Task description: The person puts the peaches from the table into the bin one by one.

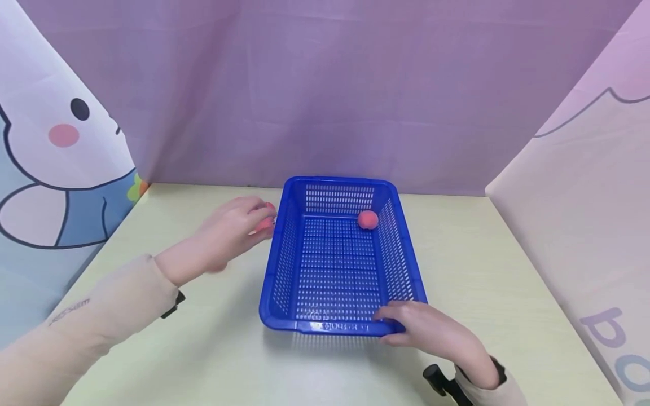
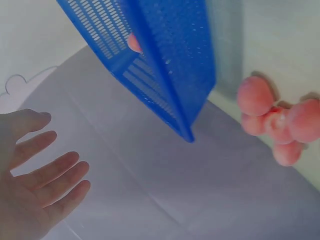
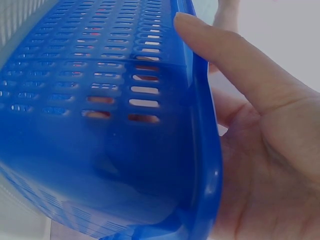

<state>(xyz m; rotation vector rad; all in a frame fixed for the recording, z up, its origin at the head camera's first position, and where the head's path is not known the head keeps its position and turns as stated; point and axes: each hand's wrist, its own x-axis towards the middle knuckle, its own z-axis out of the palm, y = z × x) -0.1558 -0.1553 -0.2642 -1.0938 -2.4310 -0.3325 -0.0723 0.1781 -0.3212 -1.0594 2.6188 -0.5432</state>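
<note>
A blue plastic basket [image 1: 270,270] with slotted walls stands in the middle of the table. One pink peach [image 1: 368,220] lies inside it, by the far right corner. My right hand [image 1: 431,330] grips the rim at the near right corner, thumb over one side as the right wrist view shows. To the left of the basket, my left hand [image 1: 228,225] hovers over more peaches [image 1: 265,224], partly hiding them. In the left wrist view that hand [image 2: 42,177] has its fingers spread and nothing in the palm. Several peaches [image 2: 255,96] sit clustered on the table there.
The pale table [image 1: 467,254] meets a purple cloth backdrop [image 1: 325,101] just behind the basket. A cloth panel with a cartoon figure [image 1: 61,146] borders the left side, and a pale printed panel [image 1: 589,214] the right.
</note>
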